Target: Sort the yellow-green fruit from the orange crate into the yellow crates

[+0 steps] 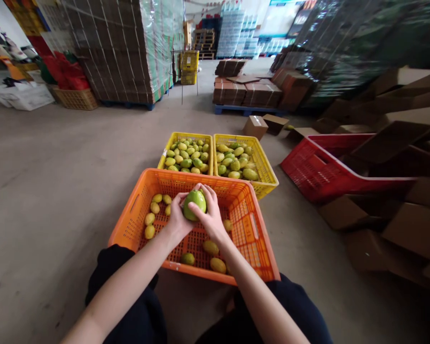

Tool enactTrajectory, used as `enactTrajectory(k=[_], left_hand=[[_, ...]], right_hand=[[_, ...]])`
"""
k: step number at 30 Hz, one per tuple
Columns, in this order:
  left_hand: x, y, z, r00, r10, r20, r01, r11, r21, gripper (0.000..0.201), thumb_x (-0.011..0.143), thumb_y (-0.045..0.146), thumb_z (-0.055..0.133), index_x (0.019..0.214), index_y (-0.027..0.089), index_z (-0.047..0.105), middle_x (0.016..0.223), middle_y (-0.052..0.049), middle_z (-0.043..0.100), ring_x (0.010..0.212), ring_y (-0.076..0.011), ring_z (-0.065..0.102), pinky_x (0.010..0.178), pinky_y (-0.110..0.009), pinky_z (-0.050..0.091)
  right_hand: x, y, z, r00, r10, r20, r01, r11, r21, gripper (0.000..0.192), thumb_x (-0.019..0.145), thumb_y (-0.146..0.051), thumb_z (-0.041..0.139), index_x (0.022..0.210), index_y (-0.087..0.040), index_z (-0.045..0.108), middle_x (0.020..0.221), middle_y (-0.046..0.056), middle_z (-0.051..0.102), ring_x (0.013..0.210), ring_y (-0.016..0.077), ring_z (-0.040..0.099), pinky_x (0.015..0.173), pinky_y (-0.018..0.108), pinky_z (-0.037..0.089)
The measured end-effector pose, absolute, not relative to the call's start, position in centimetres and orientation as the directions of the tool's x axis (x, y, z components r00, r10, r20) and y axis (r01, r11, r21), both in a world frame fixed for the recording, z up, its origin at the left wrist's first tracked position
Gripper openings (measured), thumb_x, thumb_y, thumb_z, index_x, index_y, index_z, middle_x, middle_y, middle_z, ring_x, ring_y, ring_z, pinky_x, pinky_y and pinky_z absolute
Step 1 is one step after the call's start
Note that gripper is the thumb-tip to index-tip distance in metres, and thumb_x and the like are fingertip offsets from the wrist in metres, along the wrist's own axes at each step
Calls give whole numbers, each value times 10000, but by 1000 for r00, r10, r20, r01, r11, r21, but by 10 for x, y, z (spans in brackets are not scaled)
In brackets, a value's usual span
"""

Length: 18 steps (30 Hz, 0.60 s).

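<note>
The left hand [177,217] cups a green fruit [195,204] from its left side, fingers curled round it; the right hand [211,215] grips the same fruit from the right and over the top, fingers wrapped close. They hold it above the orange crate [129,224], which has a few yellow-green fruits scattered inside. Beyond stand two yellow crates, the left one [165,154] and the right one [267,172], both full of similar fruit. A red crate [308,174] lies tipped on the floor at the right among cardboard boxes.

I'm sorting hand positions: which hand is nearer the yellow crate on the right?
Right. The right hand grips the green fruit just below that yellow crate; the left hand sits farther left.
</note>
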<state>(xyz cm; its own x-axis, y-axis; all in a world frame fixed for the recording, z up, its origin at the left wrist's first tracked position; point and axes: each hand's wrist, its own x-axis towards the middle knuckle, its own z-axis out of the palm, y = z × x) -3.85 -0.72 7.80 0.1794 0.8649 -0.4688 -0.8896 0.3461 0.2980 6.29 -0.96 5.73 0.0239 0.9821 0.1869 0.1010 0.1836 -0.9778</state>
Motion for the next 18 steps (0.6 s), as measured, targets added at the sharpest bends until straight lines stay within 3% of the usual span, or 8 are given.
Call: enactTrajectory(k=[2,5,8,10,14,18], left_hand=[[-38,-7,75,189,889,-417,-882,340,326,430,762,191,495,1147,145,681,890,-60,729,751,-167,677,732,-251,518],[-43,-7,70,216,887,-408,-861,370,350,416,782,196,468,1129,109,680,823,-66,720,706,-161,673,707,-242,513],[-48,-7,65,301,864,-404,-837,442,321,381,823,274,467,1067,81,686,849,-99,722,826,-218,694,805,-308,528],[-50,-7,65,324,861,-392,-844,450,292,357,832,316,475,1008,92,690,900,-114,725,912,-242,691,866,-347,524],[-50,-2,74,125,885,-448,-878,309,365,231,836,256,482,826,141,682,755,-61,701,759,-182,681,824,-309,537],[-53,1,88,-7,931,-366,-827,200,525,298,876,299,474,688,156,656,668,-33,654,640,-141,638,710,-252,522]], right_hand=[[58,-13,55,3,976,220,189,215,-958,632,593,-524,801,1134,-231,654,1447,123,414,1375,352,365,1154,517,284],[55,-24,60,-40,946,322,211,323,-922,541,565,-448,853,1024,-225,677,1477,128,404,1407,371,321,1167,541,244],[54,-37,71,-134,898,420,152,437,-886,452,596,-351,859,998,-240,686,1424,113,500,1434,348,301,1186,540,182],[54,-43,78,-171,885,433,95,452,-887,452,620,-312,847,1036,-255,682,1324,101,596,1393,325,387,1184,521,197],[59,-43,85,-87,912,401,-3,402,-915,432,689,-283,803,1082,-268,622,1114,59,686,1095,258,629,1017,426,445],[76,-32,88,107,932,347,157,329,-931,382,688,-315,801,994,-260,580,884,-7,672,759,183,614,743,323,508]])
